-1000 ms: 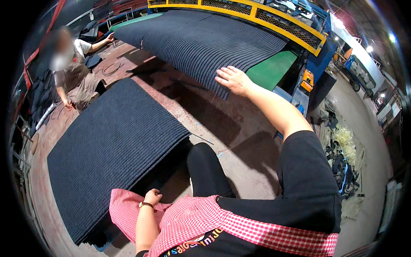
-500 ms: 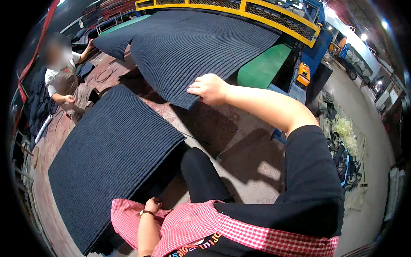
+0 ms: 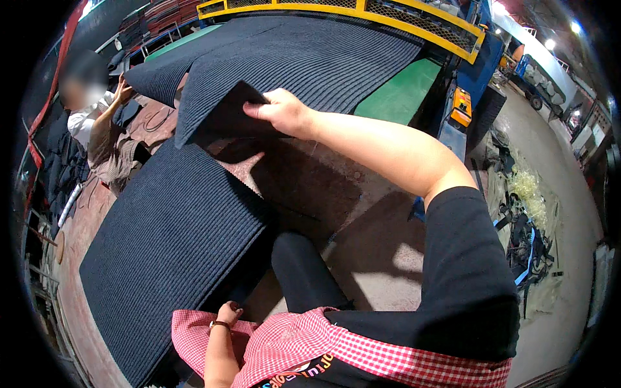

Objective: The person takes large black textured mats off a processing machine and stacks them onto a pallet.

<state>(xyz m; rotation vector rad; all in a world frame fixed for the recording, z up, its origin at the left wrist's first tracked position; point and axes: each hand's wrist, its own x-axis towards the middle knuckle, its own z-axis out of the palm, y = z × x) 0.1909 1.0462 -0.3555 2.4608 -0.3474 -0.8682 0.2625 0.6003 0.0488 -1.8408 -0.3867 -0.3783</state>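
Note:
My right hand (image 3: 279, 114) is closed on the near corner of a dark ribbed mat (image 3: 265, 71), thumb underneath. That corner is lifted and folded back, so its smooth black underside shows. The rest of the mat lies on a green-topped machine bed. Below and to the left is a stack of similar dark ribbed mats (image 3: 174, 239). Beside the stack's near edge, my left hand (image 3: 229, 313) stays low by the red checked apron (image 3: 291, 336), fingers curled; what they hold, if anything, is hidden.
A co-worker (image 3: 94, 123) at the left has a raised hand at another mat corner. A yellow guard rail (image 3: 349, 11) crosses the machine behind the green bed (image 3: 401, 97). An orange control box (image 3: 460, 107) sits at its right. Scraps and straps (image 3: 524, 239) lie on the right floor.
My right hand has moved left and slightly up, lifting the mat's corner and turning its underside into view. The co-worker has raised a hand with the other corner. My left hand has barely moved.

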